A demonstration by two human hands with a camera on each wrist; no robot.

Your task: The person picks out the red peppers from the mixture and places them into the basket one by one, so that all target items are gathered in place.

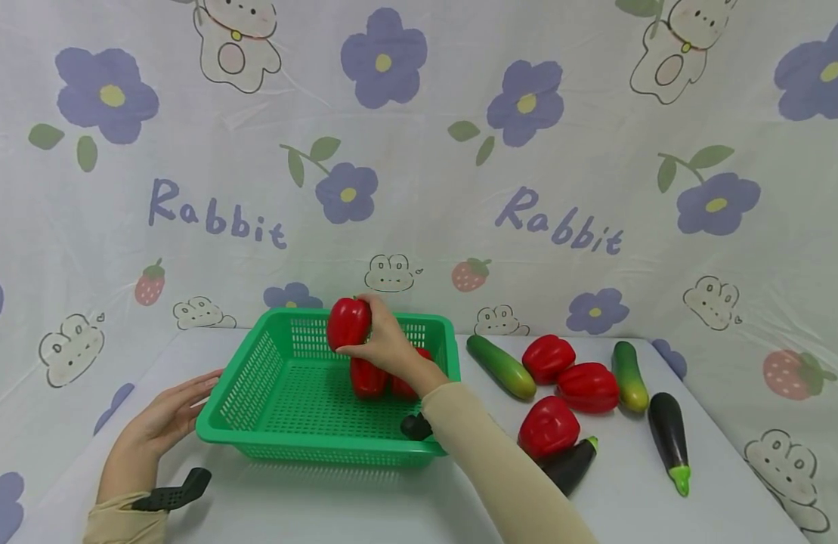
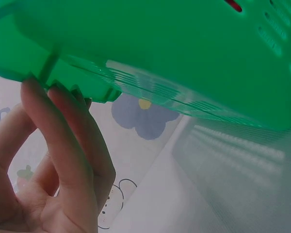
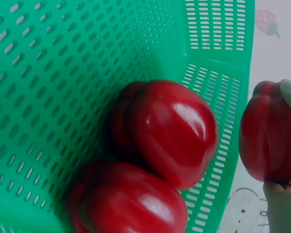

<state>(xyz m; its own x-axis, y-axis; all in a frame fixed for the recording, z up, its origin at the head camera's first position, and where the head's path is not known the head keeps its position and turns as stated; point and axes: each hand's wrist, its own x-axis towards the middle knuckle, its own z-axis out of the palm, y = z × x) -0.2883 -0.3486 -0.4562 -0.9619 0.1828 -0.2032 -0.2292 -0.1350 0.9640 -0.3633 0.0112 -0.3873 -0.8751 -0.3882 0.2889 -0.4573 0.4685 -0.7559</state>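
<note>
My right hand [image 1: 383, 341] grips a red bell pepper [image 1: 348, 323] between thumb and fingers, up above the back part of a green plastic basket [image 1: 323, 437]. In the right wrist view this held pepper [image 3: 270, 133] shows at the right edge, beyond the basket wall. Two more red peppers lie side by side inside the basket, one pepper [image 1: 368, 379] partly behind the other's neighbouring hand and arm. My left hand [image 1: 170, 415] is at the basket's left side, fingers extended, with the fingertips right at the rim; the left wrist view shows its fingers [image 2: 63, 141] under the green rim.
Right of the basket lie a cucumber [image 1: 502, 368], several red peppers [image 1: 587, 387], a second cucumber [image 1: 629, 376] and an eggplant [image 1: 669, 434]. Another eggplant [image 1: 570, 465] is partly hidden by the right sleeve. A patterned cloth [image 1: 419, 151] hangs behind the white table [image 1: 310, 506].
</note>
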